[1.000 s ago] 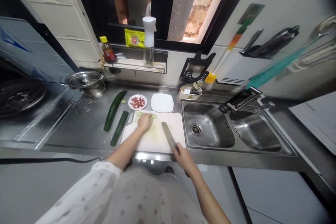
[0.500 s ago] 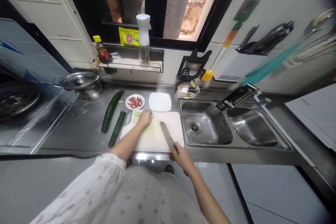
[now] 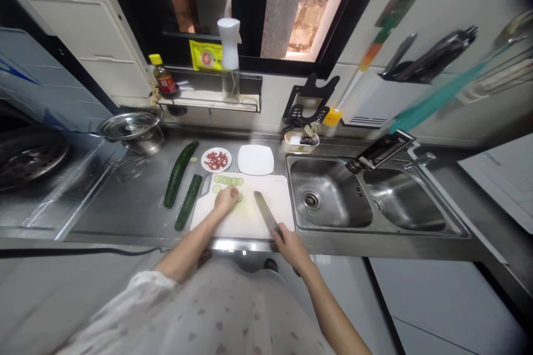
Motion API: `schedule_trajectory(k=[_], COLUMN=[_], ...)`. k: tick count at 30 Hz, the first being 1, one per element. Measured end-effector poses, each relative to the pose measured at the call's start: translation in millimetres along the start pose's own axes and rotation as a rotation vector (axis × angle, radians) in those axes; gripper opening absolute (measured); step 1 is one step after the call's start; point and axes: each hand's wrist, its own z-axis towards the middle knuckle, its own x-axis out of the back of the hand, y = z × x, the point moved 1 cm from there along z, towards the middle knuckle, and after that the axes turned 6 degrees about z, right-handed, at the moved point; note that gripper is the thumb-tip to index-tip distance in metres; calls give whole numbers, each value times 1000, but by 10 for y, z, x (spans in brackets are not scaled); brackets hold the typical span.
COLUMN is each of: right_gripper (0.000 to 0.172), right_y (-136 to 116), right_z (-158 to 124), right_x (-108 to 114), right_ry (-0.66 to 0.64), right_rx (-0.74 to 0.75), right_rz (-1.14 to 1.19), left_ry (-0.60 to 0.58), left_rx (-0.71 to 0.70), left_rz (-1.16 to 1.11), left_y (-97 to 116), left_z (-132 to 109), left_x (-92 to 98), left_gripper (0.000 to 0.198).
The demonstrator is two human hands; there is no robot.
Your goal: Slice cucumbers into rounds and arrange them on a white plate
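My left hand (image 3: 227, 199) is over the white cutting board (image 3: 266, 222), fingers closed together. A pale green cucumber slice (image 3: 240, 198) shows at its fingertips. Just beyond lies an overlapping row of cucumber slices (image 3: 227, 180) along the board's upper left, with another slice (image 3: 216, 189) below the row. My right hand (image 3: 288, 241) grips the dark handle of a kitchen knife (image 3: 266, 212), whose broad blade rests flat or nearly so over the board, pointing away and to the left. Left of the board are a cut cucumber (image 3: 189, 202) and a longer cucumber (image 3: 180, 174).
Behind the board stand a small plate of chopped red pieces (image 3: 216, 160) and a white square plate (image 3: 255, 160). A double sink (image 3: 333, 194) adjoins on the right. A lidded steel pot (image 3: 133, 133) is at the back left, below a wall shelf (image 3: 208, 101) with bottles.
My left hand has moved back towards me and slightly left, uncovering the row of slices. My right hand and the knife have stayed nearly still.
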Motion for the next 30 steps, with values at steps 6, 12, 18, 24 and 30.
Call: schedule_trajectory(k=[6, 12, 18, 24, 30], right_gripper=[18, 19, 19, 21, 20], right_y=[-124, -241, -332, -415, -456], right_z=[-7, -3, -36, -82, -110], right_x=[-30, -118, -159, -150, -145], right_ry=[-57, -97, -123, -132, -141], right_rx=[12, 69, 91, 70, 69], right_rz=[-97, -198, -290, -335, -357], left_ry=[-5, 63, 129, 141, 149], left_rx=[65, 32, 38, 62, 61], left_rz=[48, 70, 8, -14, -16], left_y=[-234, -327, -369, -388, -405], left_z=[-155, -231, -271, -260, -246], left_x=[47, 41, 39, 56, 37], left_gripper=[13, 17, 18, 20, 21])
